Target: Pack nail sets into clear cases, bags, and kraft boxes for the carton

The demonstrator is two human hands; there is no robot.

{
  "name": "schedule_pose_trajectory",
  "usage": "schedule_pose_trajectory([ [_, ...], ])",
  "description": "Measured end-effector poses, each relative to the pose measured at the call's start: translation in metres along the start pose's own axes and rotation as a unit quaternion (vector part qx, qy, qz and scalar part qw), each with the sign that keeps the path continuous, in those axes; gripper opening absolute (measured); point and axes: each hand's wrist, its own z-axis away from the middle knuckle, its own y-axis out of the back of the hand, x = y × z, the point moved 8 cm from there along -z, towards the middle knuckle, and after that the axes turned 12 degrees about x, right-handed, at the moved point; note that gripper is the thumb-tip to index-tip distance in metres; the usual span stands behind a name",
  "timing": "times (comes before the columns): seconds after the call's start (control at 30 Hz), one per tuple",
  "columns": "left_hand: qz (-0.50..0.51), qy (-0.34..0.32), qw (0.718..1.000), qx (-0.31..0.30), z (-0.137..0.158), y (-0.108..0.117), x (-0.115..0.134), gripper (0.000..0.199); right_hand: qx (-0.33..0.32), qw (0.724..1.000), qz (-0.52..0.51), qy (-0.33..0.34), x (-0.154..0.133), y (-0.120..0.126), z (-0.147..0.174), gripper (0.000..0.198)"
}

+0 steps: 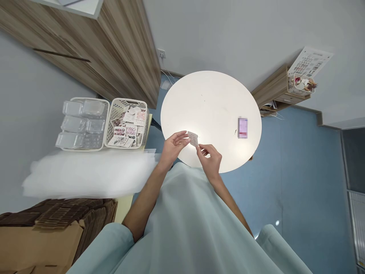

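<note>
Over the near part of a round white table [211,102], a small white card [193,139] with lines of print is between my two hands. My left hand [172,149] has its thumb and fingertips at the card's left edge, the fingers slightly bent. Thumb and forefinger of my right hand [210,158] pinch the card's lower right corner, with the other fingers curled. On the tabletop to the right lies a phone [242,127] with a blurred pinkish screen.
To the left stand a white basket [107,129] of clear plastic boxes [72,123] and another of small printed cards [128,129]. Nearer are a stack of white translucent sheets [91,173] and flattened cardboard boxes [42,239]. A wooden cabinet [122,45] stands behind.
</note>
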Motion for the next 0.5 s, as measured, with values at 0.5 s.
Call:
schedule_pose_trajectory([
  [0.5, 0.005, 0.033, 0.998, -0.046, 0.001, 0.015, -0.002, 0.064, -0.044, 0.979, -0.115, -0.161, 0.019, -0.002, -0.002, 0.034],
])
